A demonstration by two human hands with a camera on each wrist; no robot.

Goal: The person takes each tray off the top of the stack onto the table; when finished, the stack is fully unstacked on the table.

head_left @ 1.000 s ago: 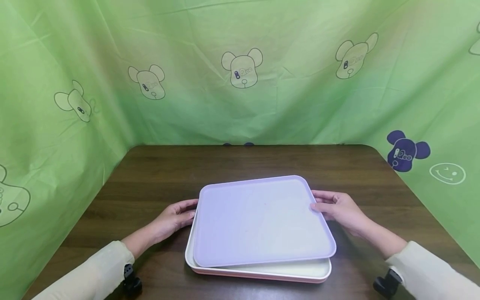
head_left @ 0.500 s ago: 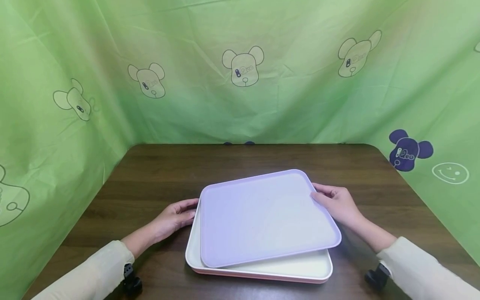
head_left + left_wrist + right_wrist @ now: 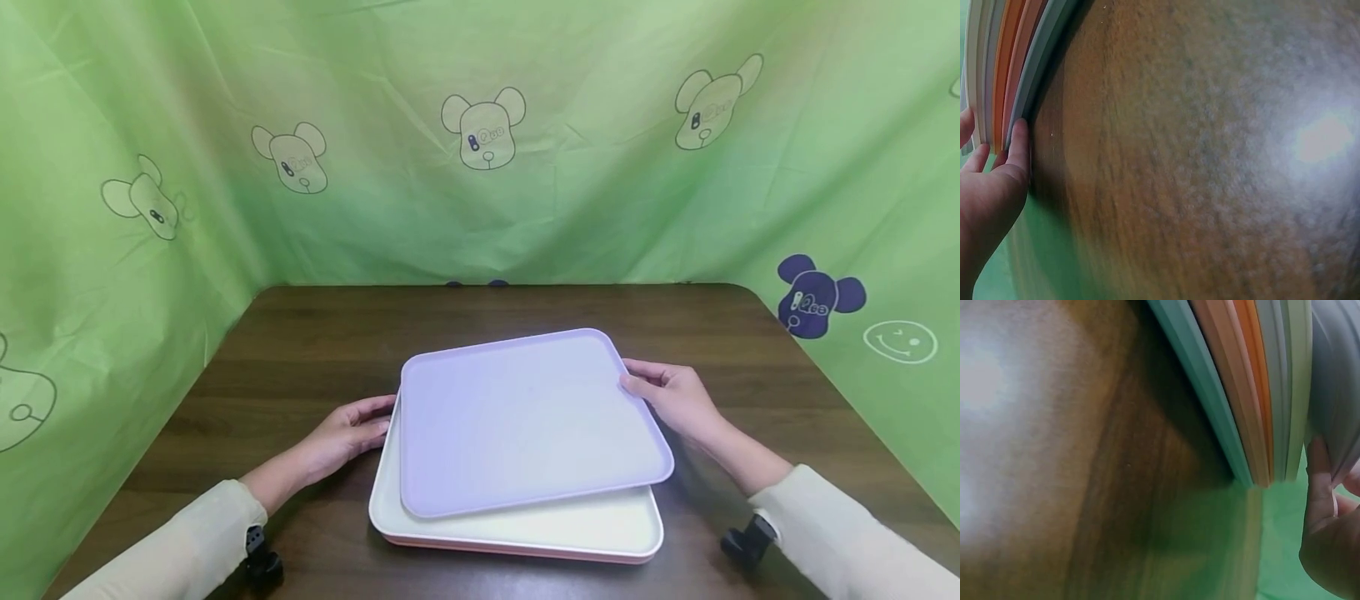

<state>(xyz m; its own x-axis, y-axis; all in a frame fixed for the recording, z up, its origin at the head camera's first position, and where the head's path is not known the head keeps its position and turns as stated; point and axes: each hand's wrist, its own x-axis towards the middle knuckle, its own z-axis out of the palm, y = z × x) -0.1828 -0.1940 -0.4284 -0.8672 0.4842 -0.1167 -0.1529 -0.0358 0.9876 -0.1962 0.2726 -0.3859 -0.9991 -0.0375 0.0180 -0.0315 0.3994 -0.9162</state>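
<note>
A lavender tray (image 3: 525,417) lies tilted over a stack of trays, its right side raised. My right hand (image 3: 675,400) pinches its right edge, thumb on top and fingers underneath. In the right wrist view this raised tray (image 3: 1341,381) stands apart from the stack below. The top tray of the stack is a white tray (image 3: 525,529), its front strip showing. Along the stack's left side my left hand (image 3: 337,437) touches the edges with extended fingers. In the left wrist view an orange tray (image 3: 1005,69) and several other coloured rims show near its fingertips.
The stack stands on a dark wooden table (image 3: 315,333). A green curtain (image 3: 360,217) with bear-face prints hangs behind and at both sides. Black wrist cameras are strapped at both sleeves.
The right hand has lifted the right side of the lavender tray and shifted it away from the front, baring more of the white tray. The left hand has stayed in place.
</note>
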